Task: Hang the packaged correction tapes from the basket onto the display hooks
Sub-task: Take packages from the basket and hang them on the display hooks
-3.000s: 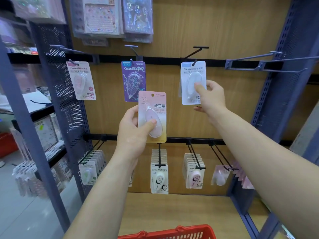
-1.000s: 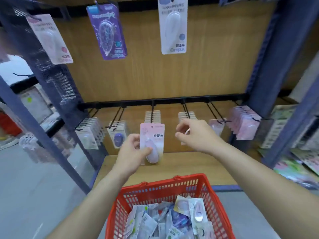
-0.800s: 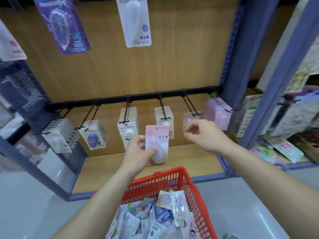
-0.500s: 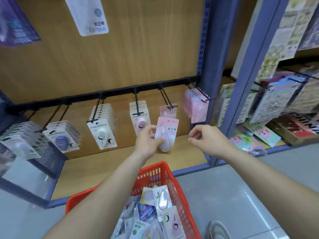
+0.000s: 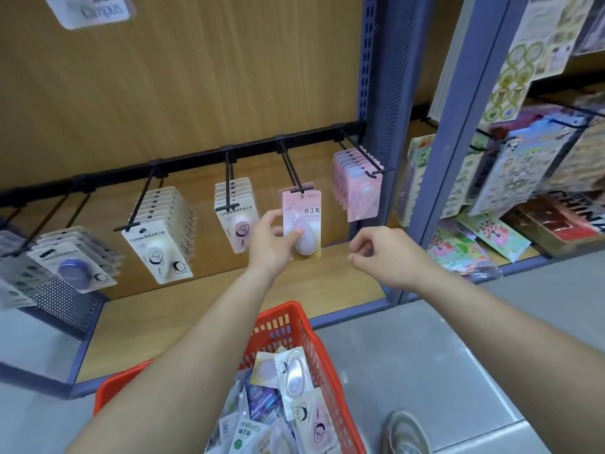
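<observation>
left hand [image 5: 271, 244]: pinching pink correction tape pack [image 5: 302, 221] at frame centre, card top level with hook [image 5: 293, 172] tip, not visibly threaded | right hand [image 5: 383, 253]: loosely curled, holding nothing, right of centre | progress: hung packs [image 5: 157, 244] left of centre; basket [image 5: 294, 319] at bottom centre heaped, much left

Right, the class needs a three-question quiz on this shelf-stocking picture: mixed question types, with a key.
1. True or false: the right hand holds something.
2. The packet gripped by the left hand has a card coloured: A green, B pink, C black.
3. What colour is the basket of unhung packets?
Key: 1 false; 2 B; 3 red.
</observation>
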A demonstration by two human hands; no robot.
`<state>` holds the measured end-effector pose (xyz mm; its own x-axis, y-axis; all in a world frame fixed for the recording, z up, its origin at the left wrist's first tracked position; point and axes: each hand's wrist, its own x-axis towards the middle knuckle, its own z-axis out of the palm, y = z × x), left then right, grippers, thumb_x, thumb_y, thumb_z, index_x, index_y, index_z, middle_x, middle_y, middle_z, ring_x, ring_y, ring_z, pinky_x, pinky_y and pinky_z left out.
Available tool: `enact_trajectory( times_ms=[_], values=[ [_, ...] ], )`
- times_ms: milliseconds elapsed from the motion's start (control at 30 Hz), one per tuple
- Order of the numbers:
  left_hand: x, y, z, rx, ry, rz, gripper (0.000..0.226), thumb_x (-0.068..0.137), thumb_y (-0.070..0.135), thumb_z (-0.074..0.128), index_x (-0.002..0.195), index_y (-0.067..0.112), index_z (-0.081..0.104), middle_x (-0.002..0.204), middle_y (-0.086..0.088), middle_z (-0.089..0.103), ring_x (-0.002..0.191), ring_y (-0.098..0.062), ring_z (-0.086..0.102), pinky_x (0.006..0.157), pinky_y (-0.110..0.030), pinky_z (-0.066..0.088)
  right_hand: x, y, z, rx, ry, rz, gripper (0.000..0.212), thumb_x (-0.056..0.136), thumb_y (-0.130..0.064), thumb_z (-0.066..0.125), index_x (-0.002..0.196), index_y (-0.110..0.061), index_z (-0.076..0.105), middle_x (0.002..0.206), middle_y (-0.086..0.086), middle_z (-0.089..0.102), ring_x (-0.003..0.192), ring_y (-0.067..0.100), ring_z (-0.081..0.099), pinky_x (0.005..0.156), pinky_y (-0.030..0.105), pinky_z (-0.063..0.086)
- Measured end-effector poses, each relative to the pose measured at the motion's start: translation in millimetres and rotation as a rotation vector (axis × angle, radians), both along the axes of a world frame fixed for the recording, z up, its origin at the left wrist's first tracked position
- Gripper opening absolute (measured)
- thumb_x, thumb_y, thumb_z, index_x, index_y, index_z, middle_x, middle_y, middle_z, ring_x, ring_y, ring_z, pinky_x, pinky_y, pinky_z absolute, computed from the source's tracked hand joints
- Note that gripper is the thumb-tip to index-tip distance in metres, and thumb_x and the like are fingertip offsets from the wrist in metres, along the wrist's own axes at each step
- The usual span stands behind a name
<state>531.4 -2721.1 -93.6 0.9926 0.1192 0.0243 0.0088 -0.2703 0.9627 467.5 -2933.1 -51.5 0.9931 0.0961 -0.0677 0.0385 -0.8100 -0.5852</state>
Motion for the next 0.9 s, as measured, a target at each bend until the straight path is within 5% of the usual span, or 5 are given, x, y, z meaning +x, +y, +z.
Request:
enact_trajectory(
  times_ms=[233, 467, 700, 900],
  values=[
    [-0.7, -7.9, -4.9, -0.075, -0.098, 0.047, 0.034, 0.090, 0.015, 0.076, 0.119, 0.028, 0.067, 0.094, 0.002, 0.078, 0.080, -0.005, 0.068, 0.071, -0.022, 0.053, 6.3, 1.7, -6.9, -0.012, 0.017, 0.014, 0.010, 0.094, -0.032, 0.065, 0.102, -0.027, 0.066, 0.093, -0.014, 0.067, 0.092, 0.007, 0.064, 0.082, 0.033, 0.055],
    [-1.4, -1.2, -20.5, -0.106, -0.086, 0.080, 0.032, 0.089, 0.013, 0.077, 0.117, 0.027, 0.066, 0.096, 0.001, 0.078, 0.074, 0.006, 0.066, 0.067, -0.018, 0.050, 12.6, 4.9, -13.6, -0.010, 0.037, 0.032, 0.011, 0.094, -0.032, 0.065, 0.104, -0.026, 0.066, 0.092, -0.015, 0.065, 0.088, 0.004, 0.062, 0.075, 0.029, 0.051],
    [-1.1, 2.6, -22.6, -0.137, -0.114, 0.041, 0.031, 0.090, 0.012, 0.076, 0.116, 0.024, 0.066, 0.103, 0.002, 0.078, 0.091, -0.009, 0.072, 0.084, -0.027, 0.056, 16.1, 8.3, -13.9, -0.002, 0.045, 0.035, 0.011, 0.094, -0.033, 0.065, 0.103, -0.027, 0.065, 0.092, -0.016, 0.065, 0.089, 0.004, 0.061, 0.076, 0.029, 0.052],
    [0.9, 4.6, -15.8, -0.143, -0.098, 0.027, 0.033, 0.092, 0.015, 0.074, 0.121, 0.027, 0.065, 0.098, 0.001, 0.079, 0.085, -0.005, 0.070, 0.071, -0.017, 0.052, 15.4, 13.0, -15.6, -0.010, 0.065, 0.050, 0.009, 0.094, -0.034, 0.064, 0.102, -0.029, 0.064, 0.093, -0.016, 0.065, 0.089, 0.006, 0.063, 0.078, 0.032, 0.055]
  ],
)
